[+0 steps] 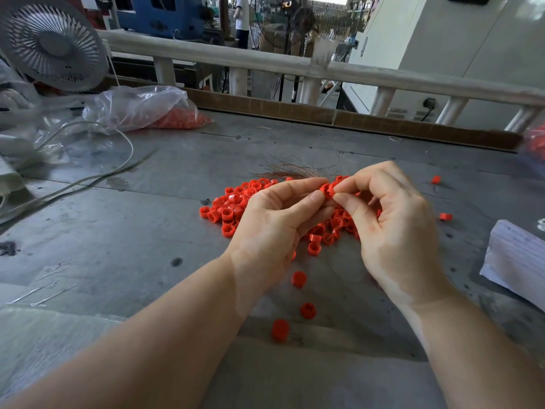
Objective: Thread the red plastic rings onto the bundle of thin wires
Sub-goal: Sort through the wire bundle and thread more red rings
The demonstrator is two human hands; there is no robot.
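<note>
Both hands meet above the heap of red rings [236, 206]: the right hand [392, 222] pinches one ribbed red ring [327, 191] at its fingertips, touching the left hand [274, 225], whose fingers curl around the wire bundle [295, 172]. Thin coppery strands fan out just beyond the heap on the scuffed grey table [118, 231]; farther off, a clear crinkled bag [138, 107] holds more rings.

Showing glossy smooth red plastic in the rings [233, 206], thin coppery metal in the wire bundle [290, 172], dull scuffed grey metal on the table [124, 231], crinkled clear plastic in the bag [138, 106]

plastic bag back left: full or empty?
Partly full. The bag lies slumped on the table, with red rings heaped at its right end.
</note>
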